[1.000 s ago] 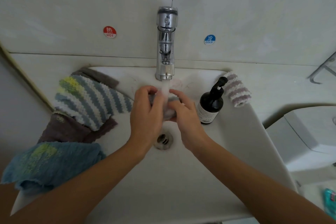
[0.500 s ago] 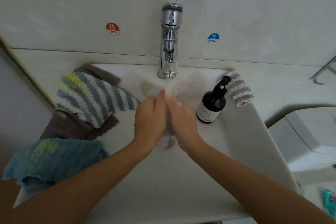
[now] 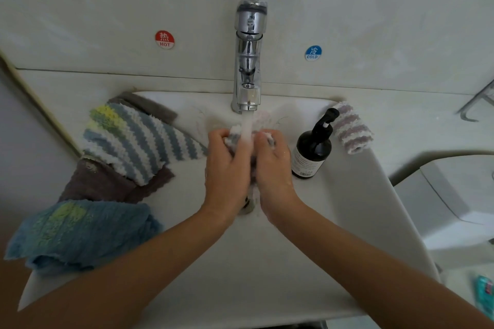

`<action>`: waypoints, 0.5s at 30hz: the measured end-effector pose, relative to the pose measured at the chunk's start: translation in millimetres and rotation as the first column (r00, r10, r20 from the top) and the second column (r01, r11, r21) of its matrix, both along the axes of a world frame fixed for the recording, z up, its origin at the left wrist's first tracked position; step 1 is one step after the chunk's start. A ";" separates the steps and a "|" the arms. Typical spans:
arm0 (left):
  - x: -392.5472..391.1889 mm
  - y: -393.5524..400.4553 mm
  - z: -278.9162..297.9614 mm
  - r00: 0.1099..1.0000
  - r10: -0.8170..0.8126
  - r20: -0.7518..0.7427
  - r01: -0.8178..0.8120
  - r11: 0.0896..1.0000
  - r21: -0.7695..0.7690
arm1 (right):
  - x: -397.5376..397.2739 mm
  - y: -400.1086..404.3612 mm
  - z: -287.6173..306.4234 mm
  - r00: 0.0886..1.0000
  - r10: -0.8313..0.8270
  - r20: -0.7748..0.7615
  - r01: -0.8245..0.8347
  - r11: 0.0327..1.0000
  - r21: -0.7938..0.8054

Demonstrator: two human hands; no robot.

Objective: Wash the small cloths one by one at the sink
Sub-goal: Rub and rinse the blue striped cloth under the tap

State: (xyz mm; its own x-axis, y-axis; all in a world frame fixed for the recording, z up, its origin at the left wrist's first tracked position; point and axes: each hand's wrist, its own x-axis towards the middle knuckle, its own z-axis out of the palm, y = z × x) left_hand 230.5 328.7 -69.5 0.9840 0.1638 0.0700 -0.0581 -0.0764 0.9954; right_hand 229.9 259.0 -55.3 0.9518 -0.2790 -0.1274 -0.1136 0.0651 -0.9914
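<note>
Hands parted; cloth (image 3: 235,139) now under stream (image 3: 247,125).

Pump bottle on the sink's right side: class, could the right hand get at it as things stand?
Probably yes. The pump bottle stands just beside the right hand with nothing between them, but that hand grips the small cloth under the water and must let go first.
</note>
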 end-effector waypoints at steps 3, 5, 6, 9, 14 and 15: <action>0.1 -2.5 -3.8 0.999 0.002 -0.051 -0.007 0.997 -0.083 | -0.4 -1.9 2.6 1.000 0.006 -0.029 -0.001 0.986 0.168; 1.9 -2.3 -7.8 0.997 0.010 -0.071 -0.016 0.996 -0.082 | -1.4 -3.5 4.3 0.999 0.019 -0.025 -0.013 0.974 0.228; 2.1 -1.7 -8.2 0.998 0.014 -0.069 -0.019 0.998 -0.065 | -1.2 -4.2 3.8 1.000 0.025 -0.008 -0.023 0.978 0.209; 2.1 0.3 -7.0 0.997 0.064 0.035 -0.066 0.996 0.056 | -1.2 -3.6 -0.7 0.996 0.068 0.055 -0.070 0.997 0.036; -0.7 0.7 -0.9 0.989 0.098 0.115 -0.110 0.989 0.102 | -2.1 3.3 -8.7 0.994 0.108 0.023 -0.105 0.990 -0.096; -0.7 0.0 -0.8 0.990 0.100 0.103 -0.109 0.990 0.091 | -0.8 3.9 -10.3 0.995 0.102 0.009 -0.101 0.989 -0.105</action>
